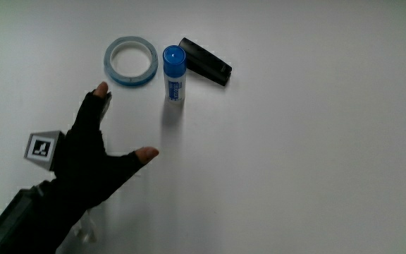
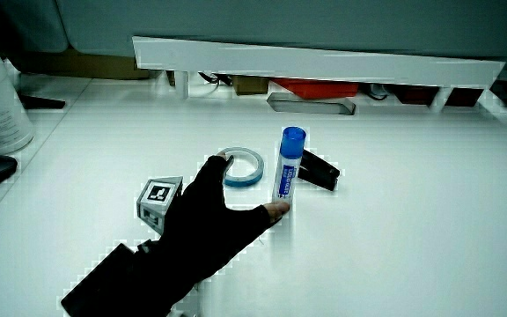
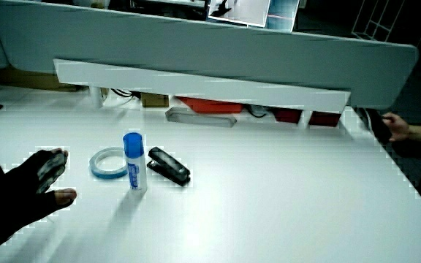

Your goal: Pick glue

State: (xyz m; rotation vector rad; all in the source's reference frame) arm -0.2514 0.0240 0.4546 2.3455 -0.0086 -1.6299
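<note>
Right now I see the hand [image 1: 83, 166] with fingers [image 1: 102, 90] spread apart, holding nothing, nearer me than the upright glue [image 1: 174, 75], which stands on the worktop [image 1: 316, 155] between tape ring [image 1: 130, 61] and black stapler [image 1: 205, 61].

No text is legible; the glue stick [image 1: 174, 75] label print is unreadable.

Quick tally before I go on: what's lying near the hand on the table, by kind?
Glue stick: 1
Tape roll: 1
Black stapler: 1
Total: 3
</note>
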